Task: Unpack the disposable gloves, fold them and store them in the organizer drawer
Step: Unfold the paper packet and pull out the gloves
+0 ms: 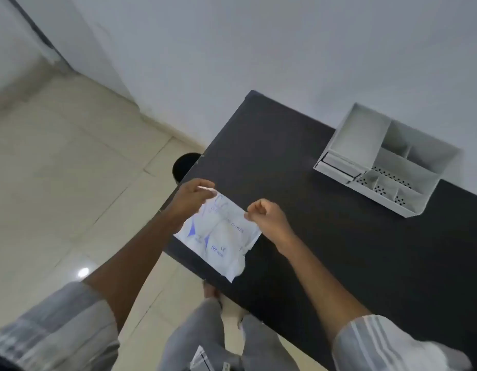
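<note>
A clear plastic pack of disposable gloves [221, 241] with blue print hangs above the near left corner of the dark table [325, 236]. My left hand [191, 198] pinches the pack's top left corner, with a thin white strip at its fingertips. My right hand [268, 216] pinches the top right corner. The pack's lower right edge looks torn and ragged. A white desk organizer [384, 162] stands at the table's far right, with several open compartments and a small drawer [336, 163] at its left front.
A black round bin [185, 164] stands on the beige tiled floor beside the table's left edge. A white wall runs behind the table. My legs and a foot show below the table's near edge.
</note>
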